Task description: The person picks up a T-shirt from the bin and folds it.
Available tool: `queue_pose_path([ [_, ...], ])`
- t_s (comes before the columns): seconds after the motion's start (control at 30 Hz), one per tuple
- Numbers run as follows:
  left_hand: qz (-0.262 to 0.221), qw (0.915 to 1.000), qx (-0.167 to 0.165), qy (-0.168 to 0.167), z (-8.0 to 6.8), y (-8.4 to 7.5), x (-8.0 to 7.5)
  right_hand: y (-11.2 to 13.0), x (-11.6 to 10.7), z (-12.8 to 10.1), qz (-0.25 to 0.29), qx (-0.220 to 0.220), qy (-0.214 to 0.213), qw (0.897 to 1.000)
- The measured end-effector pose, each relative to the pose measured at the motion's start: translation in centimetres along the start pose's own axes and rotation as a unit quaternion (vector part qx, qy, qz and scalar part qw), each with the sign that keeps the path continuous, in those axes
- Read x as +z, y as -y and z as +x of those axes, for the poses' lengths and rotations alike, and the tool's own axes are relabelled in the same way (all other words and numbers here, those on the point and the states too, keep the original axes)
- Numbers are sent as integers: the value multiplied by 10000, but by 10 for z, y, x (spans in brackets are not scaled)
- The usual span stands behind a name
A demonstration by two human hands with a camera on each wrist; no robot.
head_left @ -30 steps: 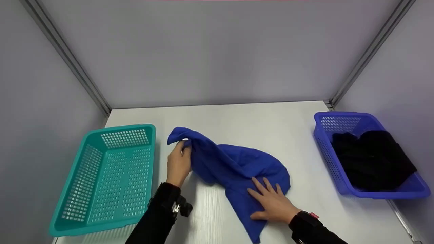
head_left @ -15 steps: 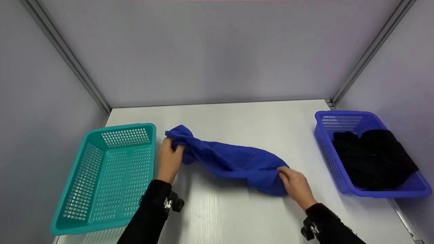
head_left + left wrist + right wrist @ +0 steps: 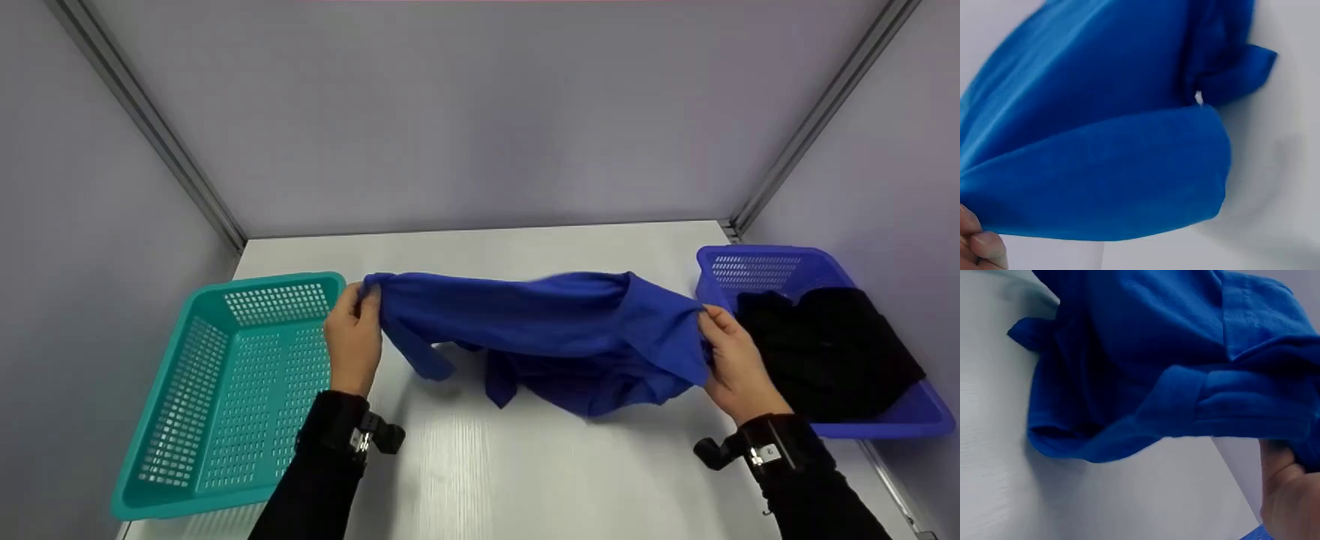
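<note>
Words, brands and numbers are illegible in the head view and both wrist views. A small white label [image 3: 766,454] stands on the black band [image 3: 786,433] around a person's right wrist, seen from the head camera; it bears a dark mark too small to make out as a letter, figure or sign. At the person's left wrist, a pale, shiny patch [image 3: 361,441] shows beside a second black band [image 3: 337,411], too small and blurred to tell whether it is a label or bare metal.

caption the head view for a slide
Left hand and right hand hold up a blue cloth over a white table.
</note>
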State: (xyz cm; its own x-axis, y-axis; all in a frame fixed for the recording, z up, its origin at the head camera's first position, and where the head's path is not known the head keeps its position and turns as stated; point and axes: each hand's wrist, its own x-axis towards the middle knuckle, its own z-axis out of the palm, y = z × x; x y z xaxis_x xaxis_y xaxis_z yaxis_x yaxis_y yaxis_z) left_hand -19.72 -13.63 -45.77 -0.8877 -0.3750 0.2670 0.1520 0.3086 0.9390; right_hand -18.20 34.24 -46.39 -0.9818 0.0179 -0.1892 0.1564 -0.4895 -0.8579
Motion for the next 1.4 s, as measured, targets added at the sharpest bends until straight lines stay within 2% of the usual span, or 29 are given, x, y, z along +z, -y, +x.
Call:
queue_pose_path([
  [0.13,-471,9987,161,-80,3,-9,-6,19,2,-3,-315,99,472,9983],
  [0.23,-984,9949,197,-119,5,-14,-12,30,3,-4,-1052,165,607,9925],
  [0.3,-1238,9923,80,-12,5,-15,-15,35,2,-4,-1918,290,636,9789],
  [0.33,-1345,9908,-60,104,5,-14,-17,36,2,-3,-2485,357,691,9655],
  [0.37,-1399,9895,-259,259,6,-13,-18,36,2,-2,-3149,424,774,9450],
  [0.4,-1328,9888,-517,450,6,-10,-20,36,2,-2,-3902,465,899,9151],
  [0.43,-1128,9881,-797,671,5,-7,-21,34,1,0,-4653,477,1061,8775],
  [0.47,-866,9856,-1094,952,5,-3,-22,32,1,1,-5368,414,1223,8338],
  [0.5,-540,9810,-1370,1262,5,2,-23,29,1,2,-6013,238,1331,7875],
  [0.53,-159,9742,-1593,1591,5,7,-23,26,1,3,-6526,43,1360,7454],
  [0.57,227,9653,-1761,1917,4,11,-23,23,1,4,-6933,-157,1324,7082],
  [0.6,615,9560,-1812,2222,3,16,-24,21,1,5,-7240,-365,1235,6776],
  [0.67,1134,9400,-1733,2711,0,25,-24,19,4,5,-7618,-818,970,6353],
  [0.7,1268,9357,-1623,2864,-1,28,-24,19,6,4,-7720,-926,819,6235],
  [0.77,1330,9338,-1396,3015,-2,32,-26,25,11,2,-7827,-988,630,6113],
  [0.8,1306,9360,-1289,3004,-3,34,-27,29,13,1,-7815,-897,621,6143],
  [0.83,1221,9392,-1238,2959,-2,34,-28,33,16,0,-7732,-753,627,6265],
  [0.87,1074,9431,-1257,2883,-2,35,-30,38,18,-1,-7602,-552,635,6442],
  [0.97,506,9555,-1423,2535,-1,33,-34,49,22,-1,-6837,2,587,7274],
  [1.03,155,9635,-1471,2232,0,31,-36,53,24,-2,-6178,145,433,7850],
  [1.1,13,9706,-1341,1997,1,30,-36,56,26,-2,-5534,107,220,8326],
  [1.13,-31,9742,-1266,1868,2,29,-36,57,28,-2,-5265,31,139,8501],
  [1.2,-7,9796,-1156,1645,4,27,-36,60,32,-1,-4782,-141,8,8781],
  [1.27,-74,9832,-1126,1436,5,24,-35,63,36,1,-4365,-243,-73,8993],
  [1.4,-592,9847,-1230,1080,11,14,-32,69,49,8,-3429,-425,-68,9384],
])
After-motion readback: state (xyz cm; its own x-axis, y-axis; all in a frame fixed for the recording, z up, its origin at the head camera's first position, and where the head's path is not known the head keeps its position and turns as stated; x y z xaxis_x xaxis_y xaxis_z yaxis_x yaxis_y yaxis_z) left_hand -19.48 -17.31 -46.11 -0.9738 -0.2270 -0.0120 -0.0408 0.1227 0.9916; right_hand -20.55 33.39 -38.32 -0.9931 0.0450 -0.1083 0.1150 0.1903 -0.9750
